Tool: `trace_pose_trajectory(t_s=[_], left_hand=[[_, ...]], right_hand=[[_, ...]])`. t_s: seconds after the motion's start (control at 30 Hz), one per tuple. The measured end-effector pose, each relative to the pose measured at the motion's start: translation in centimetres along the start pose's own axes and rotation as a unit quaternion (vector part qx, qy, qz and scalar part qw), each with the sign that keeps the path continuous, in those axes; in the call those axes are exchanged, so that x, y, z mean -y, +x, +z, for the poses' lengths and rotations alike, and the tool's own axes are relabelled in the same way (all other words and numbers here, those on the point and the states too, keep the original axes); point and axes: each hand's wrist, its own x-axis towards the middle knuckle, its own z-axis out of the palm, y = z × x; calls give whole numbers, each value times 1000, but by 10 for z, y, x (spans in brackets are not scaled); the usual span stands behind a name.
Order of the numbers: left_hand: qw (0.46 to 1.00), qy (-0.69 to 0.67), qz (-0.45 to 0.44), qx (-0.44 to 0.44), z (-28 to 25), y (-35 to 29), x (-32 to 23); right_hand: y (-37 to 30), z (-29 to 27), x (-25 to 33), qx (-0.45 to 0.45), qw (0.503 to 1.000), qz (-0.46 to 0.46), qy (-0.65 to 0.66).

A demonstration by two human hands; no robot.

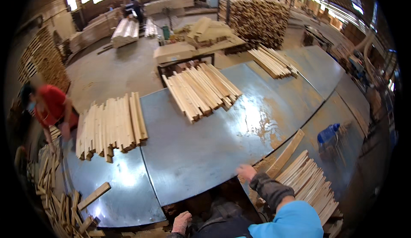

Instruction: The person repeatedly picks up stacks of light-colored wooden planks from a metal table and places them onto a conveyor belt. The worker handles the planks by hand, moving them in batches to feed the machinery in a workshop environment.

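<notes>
Lone board [286,153] first: long, straight, pale yellowish wood, pretty plain. Lies on the right-hand stretch of the metal table [347,169], slanting from lower left to upper right. Then, just beside, toward the lower right, a whole batch of wooden strips [308,182]. Narrow, pale to light tan, packed side by side in a row, running at roughly the same slant. Kinda ragged along the right side, with some ends poking out further than others. Partly hidden on the left, so hard to tell the lineup there.
</notes>
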Motion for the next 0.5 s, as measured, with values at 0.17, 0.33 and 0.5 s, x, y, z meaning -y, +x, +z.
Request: trace_pose_trajectory(t_s=[0.17, 0.33, 0.5], left_hand=[[987, -85, -114, -76, 27, 83, -95], [989, 68, -122, -39, 15, 198, -142], [983, 160, -24, -87, 64, 307, -264]], right_hand=[[144, -34, -47, -158, 958, 211, 118], [298, -136, -37, -89, 923, 330, 178], [404, -186, -107, -194, 913, 355, 49]])
